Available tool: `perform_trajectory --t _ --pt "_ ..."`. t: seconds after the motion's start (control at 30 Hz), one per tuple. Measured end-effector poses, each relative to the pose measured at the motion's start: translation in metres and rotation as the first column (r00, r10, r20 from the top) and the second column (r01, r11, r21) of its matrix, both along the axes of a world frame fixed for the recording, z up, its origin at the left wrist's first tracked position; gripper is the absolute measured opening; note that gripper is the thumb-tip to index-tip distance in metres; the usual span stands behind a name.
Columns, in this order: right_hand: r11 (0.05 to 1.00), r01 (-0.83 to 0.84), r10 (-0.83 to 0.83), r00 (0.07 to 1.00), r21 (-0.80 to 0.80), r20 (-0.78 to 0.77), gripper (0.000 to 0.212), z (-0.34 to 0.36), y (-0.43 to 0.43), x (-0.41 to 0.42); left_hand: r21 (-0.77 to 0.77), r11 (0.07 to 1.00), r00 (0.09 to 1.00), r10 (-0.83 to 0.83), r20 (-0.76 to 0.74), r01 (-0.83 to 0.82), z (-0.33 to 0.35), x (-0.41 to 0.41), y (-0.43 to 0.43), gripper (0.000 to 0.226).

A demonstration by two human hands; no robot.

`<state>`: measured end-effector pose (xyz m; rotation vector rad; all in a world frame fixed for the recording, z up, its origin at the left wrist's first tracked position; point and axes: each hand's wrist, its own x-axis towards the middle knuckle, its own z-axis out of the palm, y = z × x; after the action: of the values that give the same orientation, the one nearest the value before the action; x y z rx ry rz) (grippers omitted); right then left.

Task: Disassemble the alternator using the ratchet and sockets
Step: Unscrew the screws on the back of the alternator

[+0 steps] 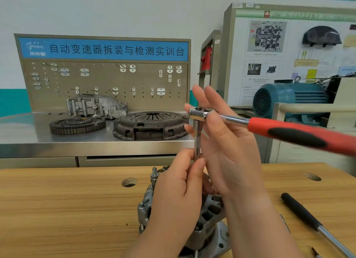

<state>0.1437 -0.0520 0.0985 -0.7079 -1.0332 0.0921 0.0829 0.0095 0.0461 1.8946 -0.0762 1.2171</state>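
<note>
A light wooden workbench (77, 209) with round holes is set before a steel counter (28, 134) carrying a dark clutch cover (152, 124). The grey metal alternator (209, 215) is stood at the workbench's near edge, about midway along. The chrome extension bar (197, 140) is pinched low down by the left hand (177, 192). The head of the red-and-black-handled ratchet (279, 130) is steadied by the right hand (229, 148), its fingers spread and mostly straight.

Ratchet (289, 134) at three o'clock: red handle, black inlay, chrome shaft. Alternator (144, 205) at six: grey metal. Tabletop (67, 209): pale wood grain.
</note>
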Motion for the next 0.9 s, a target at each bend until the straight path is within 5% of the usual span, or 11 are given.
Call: perform_trajectory --t 0.3,0.47,0.57,0.73,0.9 --pt "0.99 -0.07 0.047 0.983 -0.125 -0.179 0.052 -0.0021 0.0 0.001 0.076 0.997 1.0 -0.019 -0.001 0.019 0.001 -0.0031 0.0005 0.029" --pt "0.998 0.056 -0.056 0.998 -0.012 -0.038 0.024 -0.0007 -0.0001 0.0006 -0.014 1.0 1.0 0.007 -0.004 -0.007 0.0021 -0.0015 -0.0017 0.026" --pt "0.999 0.041 -0.041 0.999 -0.003 0.015 0.026 -0.0014 0.0016 -0.0009 -0.053 0.999 1.0 0.005 0.005 -0.004 0.002 -0.001 -0.002 0.03" --pt "0.994 -0.089 0.077 0.981 -0.058 -0.18 0.05 -0.0011 0.0014 -0.004 -0.005 0.998 0.998 -0.065 -0.021 0.065 0.0009 -0.0029 0.0002 0.029" --pt "1.0 0.01 -0.011 0.997 -0.019 -0.08 0.036 -0.0009 0.0026 -0.0037 -0.022 1.0 1.0 -0.016 -0.002 0.016 0.0009 -0.0009 0.0023 0.023"
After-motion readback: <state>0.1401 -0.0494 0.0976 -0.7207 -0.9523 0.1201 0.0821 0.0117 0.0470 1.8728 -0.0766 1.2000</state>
